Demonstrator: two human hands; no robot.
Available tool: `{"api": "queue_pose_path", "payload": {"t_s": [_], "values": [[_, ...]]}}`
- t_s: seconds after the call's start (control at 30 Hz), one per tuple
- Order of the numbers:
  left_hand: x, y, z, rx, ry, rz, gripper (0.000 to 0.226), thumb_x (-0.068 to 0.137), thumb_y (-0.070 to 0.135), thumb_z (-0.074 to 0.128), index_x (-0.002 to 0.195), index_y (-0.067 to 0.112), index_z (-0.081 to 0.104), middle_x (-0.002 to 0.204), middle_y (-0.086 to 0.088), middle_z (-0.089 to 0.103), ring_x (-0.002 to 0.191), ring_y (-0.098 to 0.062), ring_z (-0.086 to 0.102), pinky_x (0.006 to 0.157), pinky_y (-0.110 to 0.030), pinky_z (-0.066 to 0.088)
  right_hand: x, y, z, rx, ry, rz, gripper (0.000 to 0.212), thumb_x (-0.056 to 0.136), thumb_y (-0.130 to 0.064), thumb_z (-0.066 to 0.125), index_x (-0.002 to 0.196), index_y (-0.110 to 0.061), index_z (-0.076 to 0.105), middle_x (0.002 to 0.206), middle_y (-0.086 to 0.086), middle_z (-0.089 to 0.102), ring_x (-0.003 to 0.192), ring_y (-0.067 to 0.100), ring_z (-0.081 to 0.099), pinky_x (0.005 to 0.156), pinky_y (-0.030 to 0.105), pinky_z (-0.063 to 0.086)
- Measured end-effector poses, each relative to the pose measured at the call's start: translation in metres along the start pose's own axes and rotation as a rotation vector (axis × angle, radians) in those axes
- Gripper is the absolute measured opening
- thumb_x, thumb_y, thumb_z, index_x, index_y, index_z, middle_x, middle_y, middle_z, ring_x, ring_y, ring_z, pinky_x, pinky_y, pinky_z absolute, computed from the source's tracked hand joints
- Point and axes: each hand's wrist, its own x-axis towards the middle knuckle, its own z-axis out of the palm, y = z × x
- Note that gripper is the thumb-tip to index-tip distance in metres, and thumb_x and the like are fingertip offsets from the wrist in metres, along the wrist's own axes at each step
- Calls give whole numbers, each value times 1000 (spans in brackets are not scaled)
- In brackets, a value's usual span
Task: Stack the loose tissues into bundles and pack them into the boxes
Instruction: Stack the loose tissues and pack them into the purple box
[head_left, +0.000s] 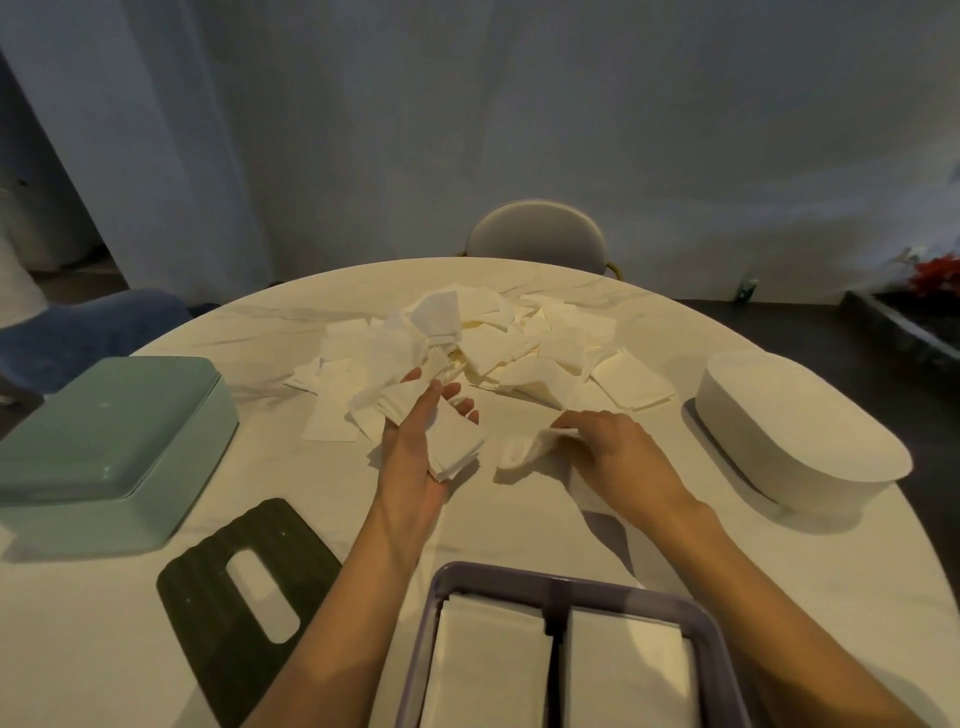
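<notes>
A heap of loose white tissues (498, 343) lies in the middle of the round table. My left hand (415, 457) is turned palm up and holds a small bundle of tissues (454, 447), thumb on top. To its right, my right hand (613, 457) pinches a single tissue (524, 449) that rests on the table. A purple-grey box (561, 582) at the near edge has two compartments, each holding a stack of tissues. A green box (114, 441) lies upside down at the left, and a white oval box (800, 436) at the right.
A dark lid (249, 597) with an oval slot lies flat near the green box. The marble-patterned table (104, 649) curves away on both sides. A grey chair (535, 234) stands behind the table's far edge and a blue seat (88, 332) at the left.
</notes>
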Motion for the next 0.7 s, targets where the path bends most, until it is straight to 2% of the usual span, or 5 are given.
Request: {"api": "queue_pose_path", "payload": {"t_s": [0.17, 0.27, 0.47, 0.6, 0.7], "values": [[-5, 1, 9, 30, -51, -81, 21, 95, 44, 67, 106, 31, 79, 112, -9, 74, 97, -22, 70, 82, -42, 56, -3, -14, -35, 544, 56, 271, 26, 96, -38, 67, 122, -33, 65, 108, -12, 71, 100, 11, 68, 80, 25, 53], [-7, -2, 19, -17, -93, -169, 38, 99, 34, 63, 134, 20, 65, 107, -16, 72, 87, -30, 69, 79, -43, 57, -5, -28, -57, 831, -167, 295, 35, 93, -46, 65, 126, -33, 65, 112, -15, 73, 103, 7, 68, 93, 29, 54], [-18, -2, 30, 229, -193, -454, 55, 85, 53, 69, 125, 15, 68, 100, -17, 77, 80, -33, 75, 69, -40, 61, -11, -31, -78, 592, -427, 117, 34, 82, -37, 76, 113, -43, 63, 102, -30, 70, 99, -2, 66, 91, 21, 55], [-19, -5, 27, 325, -290, -566, 97, 52, 63, 94, 132, 16, 67, 127, -20, 70, 118, -38, 67, 110, -52, 47, -13, -23, -82, 568, -539, 81, 40, 82, -33, 80, 120, -30, 66, 107, -15, 73, 101, 9, 70, 89, 25, 58], [-19, -8, 27, 384, -412, -549, 104, 56, 73, 87, 138, 13, 62, 130, -21, 68, 123, -39, 63, 116, -55, 40, -11, -19, -80, 494, -487, 91, 42, 74, -47, 79, 113, -35, 67, 104, -19, 71, 99, 0, 67, 85, 16, 55]]}}
